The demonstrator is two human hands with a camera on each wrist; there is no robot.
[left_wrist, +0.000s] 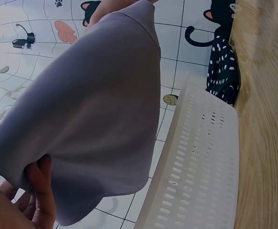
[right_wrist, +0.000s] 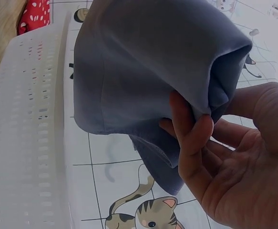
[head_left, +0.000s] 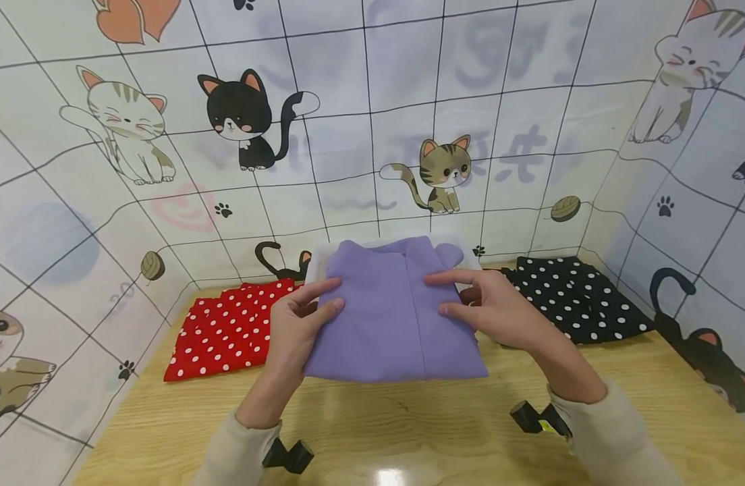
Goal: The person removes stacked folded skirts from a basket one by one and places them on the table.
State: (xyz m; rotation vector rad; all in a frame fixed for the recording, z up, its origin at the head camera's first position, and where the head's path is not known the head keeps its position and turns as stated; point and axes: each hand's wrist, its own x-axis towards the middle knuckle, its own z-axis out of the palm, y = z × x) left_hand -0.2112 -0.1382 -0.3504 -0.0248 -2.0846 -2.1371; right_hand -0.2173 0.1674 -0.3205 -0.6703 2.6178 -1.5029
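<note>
A folded purple garment [head_left: 372, 317] with a seam down one side is held up in front of me. Its left edge is pinched by my left hand [head_left: 295, 324], the thumb and index finger showing on the near face. My right hand [head_left: 500, 307] grips the opposite edge; in the right wrist view its fingers curl round the folded layers [right_wrist: 196, 107]. Behind the garment stands a white perforated basket [left_wrist: 191, 157], mostly hidden in the head view. Both wrist views show the cloth raised above the basket's rim, with its lower edge hanging free.
To the left on the wooden table [head_left: 403, 432] lies a red polka-dot cloth [head_left: 227, 334], folded. A black polka-dot cloth [head_left: 575, 297] lies on the right. A cat-patterned backdrop [head_left: 348, 135] with grid lines encloses the table's back and sides.
</note>
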